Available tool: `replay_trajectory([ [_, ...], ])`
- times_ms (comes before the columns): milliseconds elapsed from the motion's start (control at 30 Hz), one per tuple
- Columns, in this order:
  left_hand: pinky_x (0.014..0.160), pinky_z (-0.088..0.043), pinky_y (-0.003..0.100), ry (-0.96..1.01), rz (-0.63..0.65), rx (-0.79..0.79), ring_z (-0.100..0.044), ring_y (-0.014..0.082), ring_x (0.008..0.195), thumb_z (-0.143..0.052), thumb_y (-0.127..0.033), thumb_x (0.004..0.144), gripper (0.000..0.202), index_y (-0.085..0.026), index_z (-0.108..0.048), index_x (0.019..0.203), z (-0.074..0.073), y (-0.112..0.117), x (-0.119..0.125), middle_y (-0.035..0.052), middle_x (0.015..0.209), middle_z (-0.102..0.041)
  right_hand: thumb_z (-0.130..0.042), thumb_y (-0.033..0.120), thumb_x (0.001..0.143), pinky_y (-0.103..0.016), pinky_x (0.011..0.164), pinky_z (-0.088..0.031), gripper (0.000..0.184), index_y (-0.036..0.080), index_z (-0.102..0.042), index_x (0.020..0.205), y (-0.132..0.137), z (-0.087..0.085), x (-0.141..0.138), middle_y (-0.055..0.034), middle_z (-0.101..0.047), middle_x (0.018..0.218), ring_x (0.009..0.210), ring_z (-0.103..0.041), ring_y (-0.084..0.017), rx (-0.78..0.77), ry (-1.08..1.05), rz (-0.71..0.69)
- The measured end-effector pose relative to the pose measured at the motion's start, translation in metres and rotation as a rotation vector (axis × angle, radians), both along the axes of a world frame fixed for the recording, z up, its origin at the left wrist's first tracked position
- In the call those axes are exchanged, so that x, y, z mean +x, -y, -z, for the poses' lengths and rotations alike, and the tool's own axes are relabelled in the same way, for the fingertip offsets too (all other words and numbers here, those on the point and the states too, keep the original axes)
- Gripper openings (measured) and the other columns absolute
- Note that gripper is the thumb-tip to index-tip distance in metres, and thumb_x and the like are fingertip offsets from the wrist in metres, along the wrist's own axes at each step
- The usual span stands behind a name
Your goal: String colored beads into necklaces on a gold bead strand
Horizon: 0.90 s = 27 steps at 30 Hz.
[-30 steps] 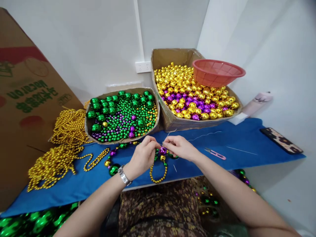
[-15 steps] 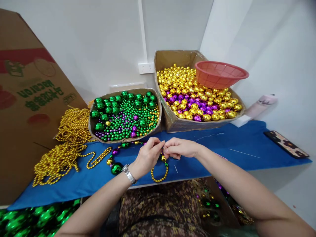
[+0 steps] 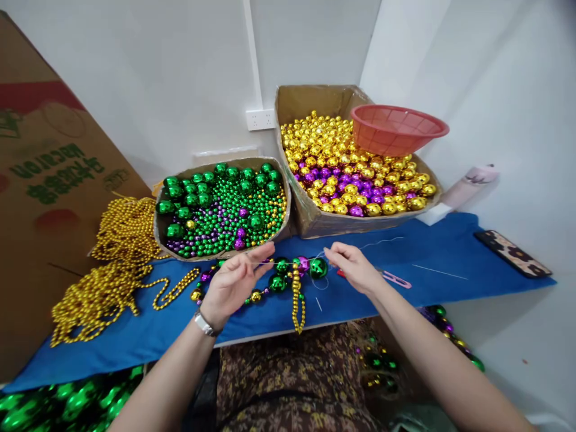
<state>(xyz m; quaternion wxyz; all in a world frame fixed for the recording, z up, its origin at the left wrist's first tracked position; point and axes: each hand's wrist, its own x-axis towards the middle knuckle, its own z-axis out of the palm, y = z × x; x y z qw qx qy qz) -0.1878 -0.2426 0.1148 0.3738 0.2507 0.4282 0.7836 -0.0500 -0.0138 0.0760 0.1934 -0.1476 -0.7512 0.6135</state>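
My left hand and my right hand are held apart over a blue cloth, each pinching one end of a thin thread. On the taut thread between them hang green, purple and gold beads of a necklace, and a small gold bead loop dangles below. The rest of the necklace trails left on the cloth. A watch sits on my left wrist.
A cardboard tray of green and purple beads and a box of gold and purple balls with a red basket stand behind. Gold bead strands lie left, pink scissors and a phone right.
My hands were close together at the bead string; now they have pulled apart, stretching the thread and lifting the beads. The gold loop now hangs straight down.
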Motion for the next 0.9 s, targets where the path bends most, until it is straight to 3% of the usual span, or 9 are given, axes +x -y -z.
replay_trajectory([
  [100, 0.092, -0.044, 0.044, 0.087, -0.103, 0.092, -0.061, 0.017, 0.08, -0.07, -0.037, 0.073, 0.025, -0.019, -0.055, 0.065, -0.001, -0.015, 0.013, -0.0003, 0.07, -0.06, -0.053, 0.045, 0.085, -0.024, 0.055, -0.031, 0.041, 0.019, -0.04, 0.056, 0.006, 0.007, -0.003, 0.0039, -0.039, 0.061, 0.056, -0.038, -0.01, 0.224, -0.036, 0.035],
  [167, 0.083, -0.048, 0.039, 0.084, -0.124, 0.078, -0.053, 0.0112, 0.06, -0.07, -0.034, 0.074, 0.026, -0.018, -0.052, 0.064, 0.002, -0.021, 0.016, -0.0042, 0.057, -0.049, -0.052, 0.041, 0.086, -0.024, 0.056, -0.031, 0.04, 0.019, -0.04, 0.055, 0.006, 0.01, -0.003, 0.0033, -0.039, 0.062, 0.058, -0.039, -0.01, 0.375, -0.065, 0.056],
  [267, 0.068, -0.048, 0.032, 0.077, -0.119, -0.022, -0.044, 0.0086, 0.052, -0.071, -0.027, 0.073, 0.028, -0.015, -0.05, 0.059, 0.011, -0.021, 0.012, -0.0047, 0.052, -0.043, -0.05, 0.036, 0.089, -0.024, 0.056, -0.032, 0.04, 0.019, -0.04, 0.054, 0.002, 0.017, 0.004, 0.0026, -0.039, 0.062, 0.058, -0.042, -0.01, 0.54, -0.067, 0.015],
  [367, 0.072, -0.048, 0.032, 0.087, -0.11, -0.091, -0.046, 0.0088, 0.055, -0.069, -0.029, 0.075, 0.022, -0.014, -0.057, 0.066, 0.019, -0.019, 0.007, -0.0037, 0.055, -0.045, -0.047, 0.033, 0.091, -0.025, 0.059, -0.036, 0.033, 0.019, -0.049, 0.061, -0.004, 0.016, 0.013, 0.0006, -0.045, 0.066, 0.062, -0.048, -0.012, 0.692, -0.051, -0.033],
  [500, 0.078, -0.047, 0.032, 0.033, -0.001, -0.178, -0.049, 0.0103, 0.066, -0.06, -0.046, 0.08, 0.036, -0.012, -0.066, 0.089, 0.014, -0.029, 0.008, -0.001, 0.067, -0.047, -0.044, 0.028, 0.094, -0.028, 0.069, -0.041, 0.02, 0.018, -0.059, 0.085, -0.011, -0.009, 0.018, -0.0051, -0.055, 0.08, 0.076, -0.051, -0.016, 1.017, -0.105, -0.036],
  [600, 0.074, -0.046, 0.03, -0.043, 0.13, -0.273, -0.048, 0.0104, 0.067, -0.06, -0.047, 0.08, 0.037, -0.014, -0.066, 0.094, 0.003, -0.043, 0.012, -0.0005, 0.071, -0.048, -0.046, 0.027, 0.093, -0.03, 0.07, -0.041, 0.017, 0.02, -0.061, 0.089, -0.012, -0.036, 0.008, -0.0064, -0.058, 0.087, 0.08, -0.05, -0.017, 1.264, -0.173, -0.081],
  [700, 0.068, -0.044, 0.026, -0.188, 0.236, -0.357, -0.047, 0.0102, 0.066, -0.064, -0.04, 0.077, 0.029, -0.014, -0.066, 0.092, -0.003, -0.053, 0.016, -0.0004, 0.071, -0.051, -0.047, 0.028, 0.093, -0.031, 0.075, -0.044, 0.018, 0.02, -0.062, 0.089, -0.008, -0.051, -0.013, -0.0064, -0.059, 0.093, 0.086, -0.051, -0.017, 1.271, -0.298, -0.166],
  [800, 0.06, -0.041, 0.023, -0.313, 0.241, -0.377, -0.045, 0.0093, 0.06, -0.062, -0.04, 0.079, 0.027, -0.014, -0.064, 0.082, -0.002, -0.057, 0.019, -0.0014, 0.064, -0.05, -0.045, 0.028, 0.093, -0.031, 0.077, -0.047, 0.019, 0.019, -0.062, 0.09, 0.001, -0.048, -0.033, -0.0068, -0.059, 0.097, 0.09, -0.053, -0.017, 1.171, -0.348, -0.213],
  [900, 0.055, -0.039, 0.022, -0.275, 0.154, -0.364, -0.043, 0.0081, 0.056, -0.061, -0.041, 0.08, 0.028, -0.014, -0.063, 0.08, 0.0, -0.056, 0.019, -0.0023, 0.061, -0.048, -0.046, 0.025, 0.092, -0.032, 0.078, -0.049, 0.018, 0.02, -0.061, 0.1, 0.012, -0.037, -0.036, -0.0084, -0.056, 0.105, 0.092, -0.056, -0.017, 1.006, -0.309, -0.044],
])
